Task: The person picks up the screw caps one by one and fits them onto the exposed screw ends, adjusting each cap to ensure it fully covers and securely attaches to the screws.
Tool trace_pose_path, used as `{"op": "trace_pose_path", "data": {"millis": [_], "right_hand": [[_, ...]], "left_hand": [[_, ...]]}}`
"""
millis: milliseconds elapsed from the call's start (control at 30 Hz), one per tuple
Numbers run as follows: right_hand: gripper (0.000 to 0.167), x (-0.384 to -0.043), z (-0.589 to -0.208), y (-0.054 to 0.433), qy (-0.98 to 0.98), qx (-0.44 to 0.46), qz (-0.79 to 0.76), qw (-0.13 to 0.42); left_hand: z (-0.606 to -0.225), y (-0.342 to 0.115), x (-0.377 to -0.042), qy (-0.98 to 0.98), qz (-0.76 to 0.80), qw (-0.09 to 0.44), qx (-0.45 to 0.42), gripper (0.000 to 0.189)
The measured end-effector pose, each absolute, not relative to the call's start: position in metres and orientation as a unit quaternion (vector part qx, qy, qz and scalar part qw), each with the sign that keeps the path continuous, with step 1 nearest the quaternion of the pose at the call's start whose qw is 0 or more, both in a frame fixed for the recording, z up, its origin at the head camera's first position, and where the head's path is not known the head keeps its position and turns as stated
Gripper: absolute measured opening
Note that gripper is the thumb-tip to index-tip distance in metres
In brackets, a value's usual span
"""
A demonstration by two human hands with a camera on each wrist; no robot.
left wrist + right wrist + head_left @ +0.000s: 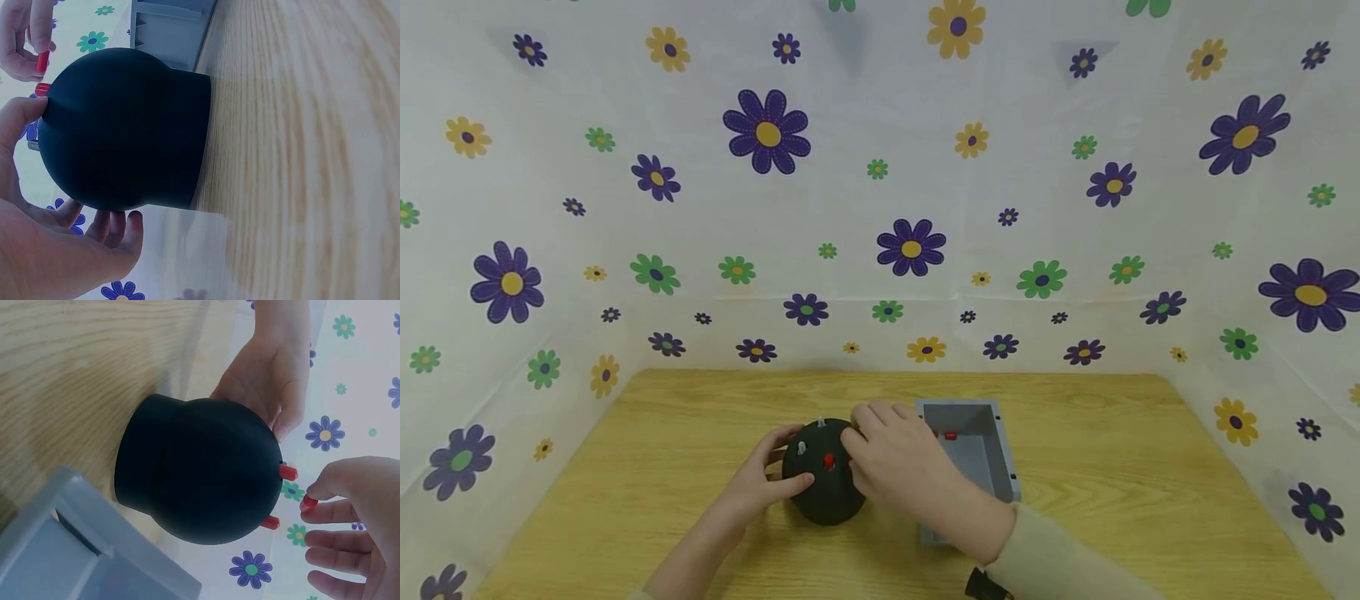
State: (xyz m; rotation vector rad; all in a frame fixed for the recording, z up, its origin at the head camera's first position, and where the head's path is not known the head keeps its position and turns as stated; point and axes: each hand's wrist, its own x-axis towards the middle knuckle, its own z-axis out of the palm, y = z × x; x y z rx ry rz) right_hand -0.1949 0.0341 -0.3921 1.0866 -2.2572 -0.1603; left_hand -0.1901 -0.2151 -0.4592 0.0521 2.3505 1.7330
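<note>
A dark, rounded dome (826,504) with a narrower base stands on the wooden table. My left hand (760,483) holds its left side, the thumb on the upper surface and the other fingers curved round the far side. Between thumb and forefinger, my right hand (898,454) pinches a small red peg (310,502), held just off the dome's top. In the right wrist view two red pegs, an upper one (288,472) and a lower one (270,522), stick out of the dome. Greyish pegs, one nearer (802,448) and one farther (822,422), also stand in it.
Right of the dome sits a grey open box (1009,467), partly behind my right forearm, with a small red piece (951,436) inside. A black object (987,585) shows at the bottom edge by the right sleeve. Flower-patterned sheeting (842,208) walls the table's back and sides.
</note>
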Motion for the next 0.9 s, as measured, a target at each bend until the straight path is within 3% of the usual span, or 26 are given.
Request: {"op": "trace_pose_path", "data": {"millis": [367,900], "right_hand": [[0.021,-0.196,-0.391,0.029,-0.848,0.415,-0.044,0.326],[0.022,-0.197,-0.391,0.018,-0.855,0.422,-0.029,0.301]], "left_hand": [[-0.458,-0.215,-0.194,0.803,0.585,0.11,0.025,0.08],[-0.458,-0.215,-0.19,0.801,0.588,0.11,0.03,0.079]]}}
